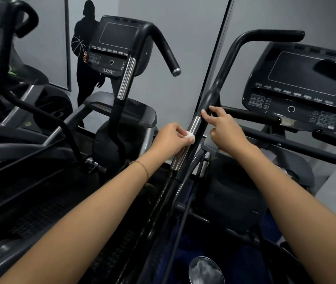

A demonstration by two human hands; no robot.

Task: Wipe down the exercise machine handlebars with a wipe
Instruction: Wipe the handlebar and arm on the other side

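Handlebar [214, 93] of an exercise machine, seen from the wearer's own eyes, rising as a long black tube from low centre up to the right. Nearest the viewer, at the bottom edge, sits a round shiny tin [206, 270] with something pale inside; what it holds cannot be told. Two bare forearms reach forward from the lower corners, and the left wrist wears a thin chain bracelet [143, 170].

Further in, the left hand [172, 138] pinches a small, crumpled white wipe [190, 136] between curled fingers and thumb and presses it against the left side of a polished chrome sleeve [180, 157] on the bar. The right hand [226, 132] sits just above, on the other side of the bar. Its forward fingers [205, 114] are stretched out with their tips resting on the matte black tube; it holds nothing.

The job looks underway rather than finished. The wipe is at the sleeve's upper part, and the curved grip above, the lower sleeve and the machine's other bars appear yet to be done. No streaks or wet marks show either way.

Beyond the hands, to the right, is a glossy black console [302, 85] with a dark screen and small buttons. To the left stands a second machine [120, 44] with the same chrome-and-black bars. Behind it all is a grey wall bearing a black silhouette decal [85, 37] of a figure holding a basketball.
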